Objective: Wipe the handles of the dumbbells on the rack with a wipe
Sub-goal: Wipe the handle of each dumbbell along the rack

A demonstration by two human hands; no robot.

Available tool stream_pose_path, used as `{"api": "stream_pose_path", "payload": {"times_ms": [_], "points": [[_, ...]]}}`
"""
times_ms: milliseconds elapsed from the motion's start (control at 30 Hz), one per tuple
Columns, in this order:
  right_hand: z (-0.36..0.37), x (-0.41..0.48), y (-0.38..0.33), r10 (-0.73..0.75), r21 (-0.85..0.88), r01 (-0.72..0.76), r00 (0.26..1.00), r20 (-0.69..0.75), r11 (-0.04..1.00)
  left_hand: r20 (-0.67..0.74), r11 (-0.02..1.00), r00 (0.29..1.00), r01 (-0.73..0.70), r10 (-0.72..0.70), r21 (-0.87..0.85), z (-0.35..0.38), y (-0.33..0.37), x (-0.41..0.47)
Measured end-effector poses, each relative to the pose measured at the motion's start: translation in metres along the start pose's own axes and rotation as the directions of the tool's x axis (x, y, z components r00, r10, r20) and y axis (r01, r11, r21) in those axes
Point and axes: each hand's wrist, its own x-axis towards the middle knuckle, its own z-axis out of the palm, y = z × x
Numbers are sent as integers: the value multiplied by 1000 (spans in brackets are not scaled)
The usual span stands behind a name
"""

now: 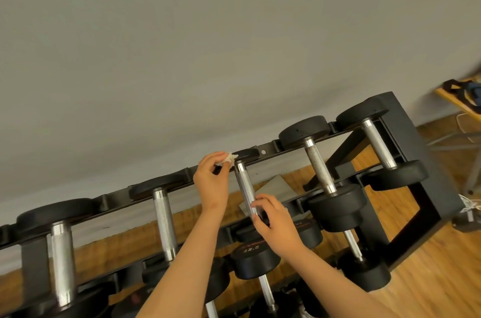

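Since the camera sits at a tilt, the grey wall (pixel 182 44) takes up everything behind the rack (pixel 406 135), and wood floor (pixel 429 278) shows under the rack and off its right end. The rack is black with at least two tiers, and it runs right across the shot.

Five dumbbells (pixel 335 203) lie across the rack's top tier, with black heads and knurled steel bars, each pointing front to back. More sit on the rack's lower tier, including a 22.5 dumbbell (pixel 253 257).

The action's on the middle one of the top tier, where the handle (pixel 246 185) shows as bare steel between the two hands. The right hand (pixel 276 224) is at the rack's front-rail end of that handle, grip closed round the bar with the fingers curled over it. The left hand (pixel 212 182) is up by the rack's back rail, grip pinched together on a small crumpled white wipe (pixel 227 157). The wipe sits right against the far end of the handle, beside the back head. Can't tell if it's actually touching the steel.
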Motion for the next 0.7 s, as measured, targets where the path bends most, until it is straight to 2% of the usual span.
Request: {"api": "stream_pose_path", "payload": {"times_ms": [167, 300, 400, 700], "points": [[0, 1, 0, 6, -11, -6, 1000, 5, 1000, -88, 966, 972, 203, -219, -161, -5, -12, -5], [1, 0, 1, 3, -13, -3, 1000, 9, 1000, -91, 942, 944, 305, -319, -140, -10, -27, -5], [0, 0, 2, 4, -3, -4, 1000, 18, 1000, -67, 944, 944, 315, -322, -98, -11, -33, -5], [-4, 1, 4, 1, 8, -1, 1000, 23, 1000, 27, 967, 976, 210, -216, 147, -12, -33, 13]]}}
